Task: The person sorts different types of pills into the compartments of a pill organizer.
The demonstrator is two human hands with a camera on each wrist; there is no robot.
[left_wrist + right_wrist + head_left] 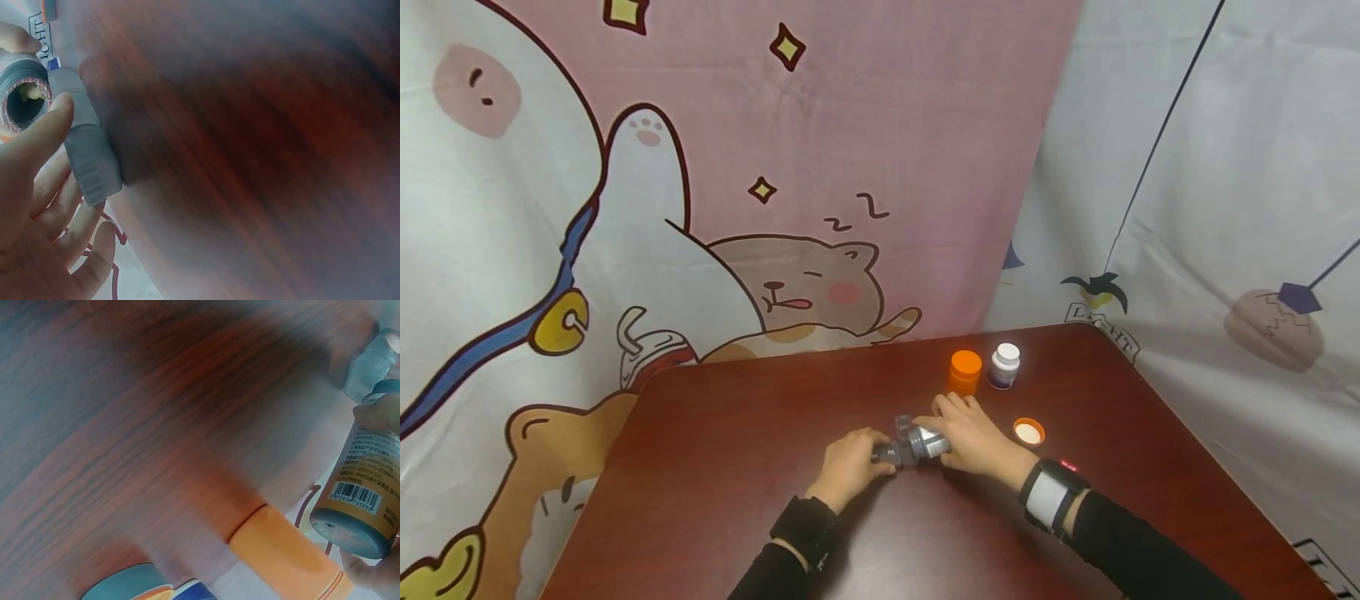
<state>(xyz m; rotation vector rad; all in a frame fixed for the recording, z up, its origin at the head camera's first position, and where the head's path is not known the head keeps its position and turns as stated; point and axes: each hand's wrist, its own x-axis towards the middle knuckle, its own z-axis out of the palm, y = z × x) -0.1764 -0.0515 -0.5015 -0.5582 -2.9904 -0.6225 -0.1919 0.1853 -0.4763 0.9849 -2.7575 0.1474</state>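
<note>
My left hand [845, 467] holds a slim grey plastic case [889, 454], which looks like a pill organizer, by its left end. In the left wrist view the thumb presses on this case [87, 150] and the fingers lie behind it. My right hand [973, 437] grips a dark pill bottle [934, 442] tilted over, its uncapped mouth turned toward the case. Pale yellowish pieces show inside the bottle [9, 84] in the left wrist view. A printed label with a barcode faces the right wrist view on the bottle [359, 465].
An orange bottle [965, 379] and a white bottle [1003, 367] stand on the brown table [745, 433] beyond my right hand. Beside my right wrist lies an upturned orange cap [1028, 432] with a white inside. A small red item [1068, 466] sits near the wristband.
</note>
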